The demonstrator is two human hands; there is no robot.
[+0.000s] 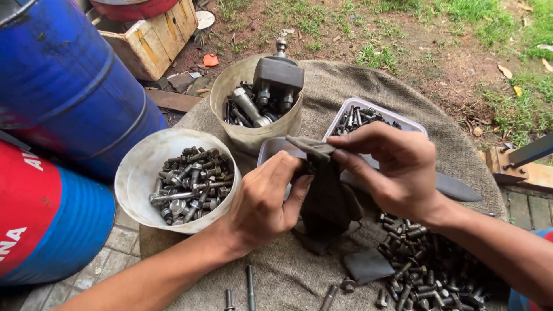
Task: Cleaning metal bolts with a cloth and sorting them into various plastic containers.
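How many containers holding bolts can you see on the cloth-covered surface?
3, possibly more hidden. A white round plastic bowl sits at left, a beige plastic bucket stands behind it, and a clear rectangular plastic tray lies at right. Another tray's rim shows behind the hands, contents hidden.

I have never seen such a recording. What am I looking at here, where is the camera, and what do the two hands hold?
One camera, worn on a person's head, looks down at their bare hands. The left hand and right hand both grip a dark grey cloth; whether it wraps something cannot be seen. Below lies a round surface covered with coarse sacking. On it stand a white plastic bowl of grey steel bolts, a beige tub of larger parts and a clear tray. Loose bolts lie at the right.
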